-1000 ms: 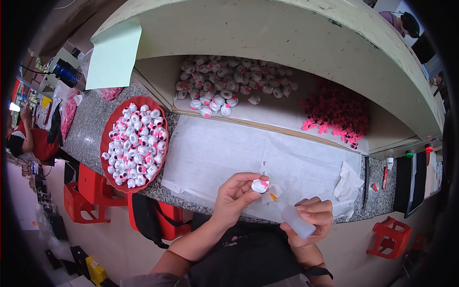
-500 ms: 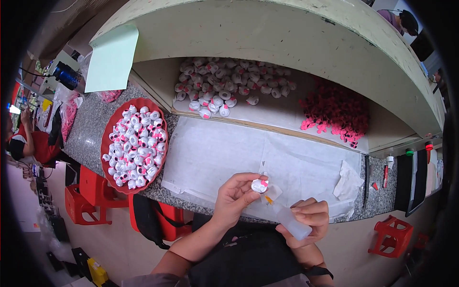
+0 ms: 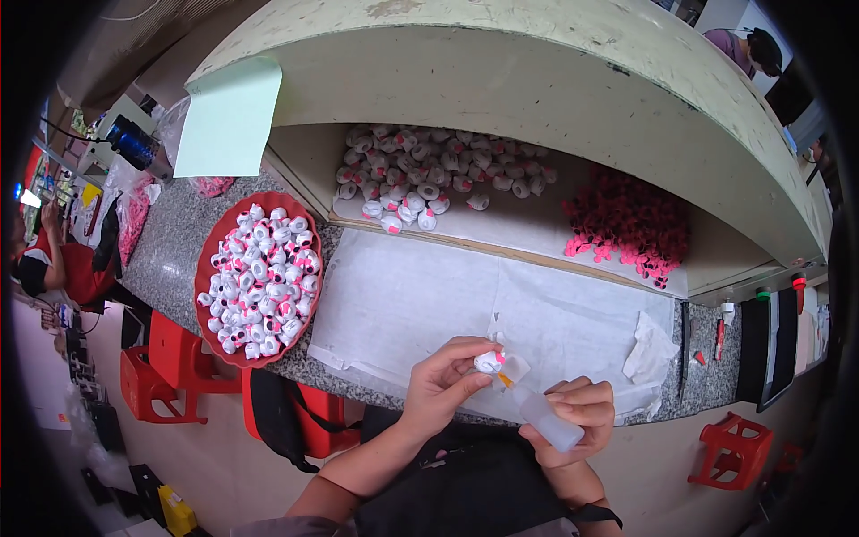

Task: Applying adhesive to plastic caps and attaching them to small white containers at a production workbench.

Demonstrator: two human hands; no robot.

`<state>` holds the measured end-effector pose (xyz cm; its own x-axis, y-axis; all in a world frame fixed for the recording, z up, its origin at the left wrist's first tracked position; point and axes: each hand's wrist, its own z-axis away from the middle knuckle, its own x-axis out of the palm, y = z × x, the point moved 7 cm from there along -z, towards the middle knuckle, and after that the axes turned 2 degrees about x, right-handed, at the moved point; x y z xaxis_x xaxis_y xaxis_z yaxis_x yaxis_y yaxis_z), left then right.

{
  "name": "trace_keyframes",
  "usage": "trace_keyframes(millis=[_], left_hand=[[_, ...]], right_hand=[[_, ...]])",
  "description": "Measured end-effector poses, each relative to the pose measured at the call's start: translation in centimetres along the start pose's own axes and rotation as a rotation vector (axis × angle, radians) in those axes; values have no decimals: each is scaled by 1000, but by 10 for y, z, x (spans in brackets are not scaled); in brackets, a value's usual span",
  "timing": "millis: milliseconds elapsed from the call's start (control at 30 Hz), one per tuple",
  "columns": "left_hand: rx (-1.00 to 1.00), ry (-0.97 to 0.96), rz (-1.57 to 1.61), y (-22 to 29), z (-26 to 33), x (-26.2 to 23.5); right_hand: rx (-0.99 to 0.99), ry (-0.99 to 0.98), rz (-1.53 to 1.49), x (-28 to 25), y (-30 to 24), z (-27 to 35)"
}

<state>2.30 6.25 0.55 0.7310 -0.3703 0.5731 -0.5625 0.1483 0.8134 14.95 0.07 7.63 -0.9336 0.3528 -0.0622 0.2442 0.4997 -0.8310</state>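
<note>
Your left hand (image 3: 445,380) is pinching a small white toy piece (image 3: 489,361) with a pink spot between thumb and fingertips, the grip pressed together around it so that the piece is sitting at the very tips, just above the near edge of the surface (image 3: 170,259). Your right hand (image 3: 577,419) is wrapping its grip around a translucent squeeze bottle (image 3: 546,419), which is tilting up and to the left; its orange nozzle is touching or nearly touching the piece from the lower right. Beyond your hands a white paper sheet (image 3: 420,304) is lying spread over the speckled surface, with a crumpled tissue (image 3: 646,349) to the right of it. Farther left, a red oval tray (image 3: 210,259) is holding a heap of similar white pieces. Behind the sheet, in the recessed shelf (image 3: 537,233), more white pieces are lying to the left and a pile of pink parts (image 3: 631,228) to the right.
</note>
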Motion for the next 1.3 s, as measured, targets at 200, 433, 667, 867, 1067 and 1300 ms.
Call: trace_keyframes(millis=[200, 433, 667, 867, 1067, 1300], left_hand=[[63, -13, -258, 9, -1, 2], [58, 19, -284, 9, -1, -3], [111, 53, -234, 17, -2, -15], [143, 286, -155, 27, 0, -47], [87, 258, -110, 25, 1, -42], [28, 216, -79, 20, 2, -41]], right_hand=[[-43, -12, -49, 1, -1, 2], [17, -47, 18, 3, 0, -1], [209, 116, -155, -32, 30, -9], [529, -186, -15, -46, 91, -60], [121, -356, 838, -26, 101, -108], [55, -382, 868, -15, 113, -108]])
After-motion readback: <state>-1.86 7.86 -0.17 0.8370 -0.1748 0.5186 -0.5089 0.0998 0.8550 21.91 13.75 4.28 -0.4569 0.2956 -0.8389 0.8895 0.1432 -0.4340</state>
